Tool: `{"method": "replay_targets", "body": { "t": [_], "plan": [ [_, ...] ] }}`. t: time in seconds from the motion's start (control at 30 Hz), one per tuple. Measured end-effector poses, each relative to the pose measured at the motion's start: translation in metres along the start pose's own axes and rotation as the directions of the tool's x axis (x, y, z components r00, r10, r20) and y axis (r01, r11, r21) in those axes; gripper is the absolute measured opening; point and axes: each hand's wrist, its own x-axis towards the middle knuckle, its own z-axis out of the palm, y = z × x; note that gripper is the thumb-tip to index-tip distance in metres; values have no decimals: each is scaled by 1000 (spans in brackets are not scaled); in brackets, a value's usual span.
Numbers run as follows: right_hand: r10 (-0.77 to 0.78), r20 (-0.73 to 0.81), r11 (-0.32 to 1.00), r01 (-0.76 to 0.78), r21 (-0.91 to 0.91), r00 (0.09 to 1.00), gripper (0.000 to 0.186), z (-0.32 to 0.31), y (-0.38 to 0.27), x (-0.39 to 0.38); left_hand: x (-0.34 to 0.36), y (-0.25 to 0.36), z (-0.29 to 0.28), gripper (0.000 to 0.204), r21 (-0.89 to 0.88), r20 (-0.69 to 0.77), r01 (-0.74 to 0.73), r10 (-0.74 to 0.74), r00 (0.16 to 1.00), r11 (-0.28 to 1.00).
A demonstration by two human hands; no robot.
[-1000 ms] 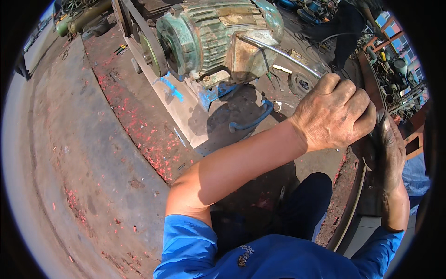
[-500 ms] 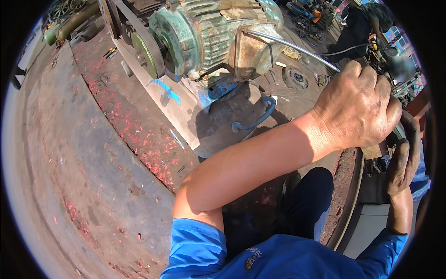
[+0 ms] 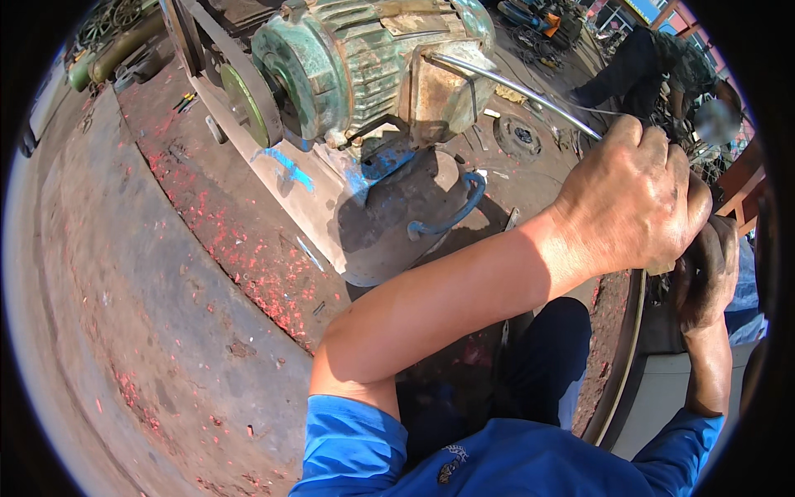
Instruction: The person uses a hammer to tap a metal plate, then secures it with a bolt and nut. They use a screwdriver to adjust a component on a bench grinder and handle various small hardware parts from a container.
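Observation:
A long shiny metal rod [image 3: 530, 93] runs from the rusty box on the side of a green electric motor [image 3: 364, 62] toward my left hand [image 3: 633, 195]. That hand is closed in a fist around the rod's near end, which the fingers hide. Close against the fist, below and to the right, my right hand [image 3: 704, 273] has its fingers curled. What lies between them is hidden. The rod's far tip rests at the upper left corner of the rusty terminal box [image 3: 447, 95].
Left of the motor are a belt and pulley [image 3: 248, 103]. The motor stands on a metal base with a blue bent handle [image 3: 455, 217]. A round metal disc [image 3: 519, 135] lies beyond it. Another person [image 3: 654, 70] crouches at the upper right.
Both hands have shifted slightly in view, and the right hand has drawn in closer under the left. A greenish piece seen in the right hand before is now hidden.

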Motion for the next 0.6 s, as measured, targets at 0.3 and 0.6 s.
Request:
{"method": "replay_targets", "body": {
  "t": [0.3,0.6],
  "plan": [
    [377,87,753,-360,551,922,43,-2,-17,11,-3,1,6,18,40,42,-5,4,999,999],
    [543,392,344,-622,703,743,48,-3,-4,3,-5,-11,11,12,121,-35,-55,59,998,991]
  ]
}}
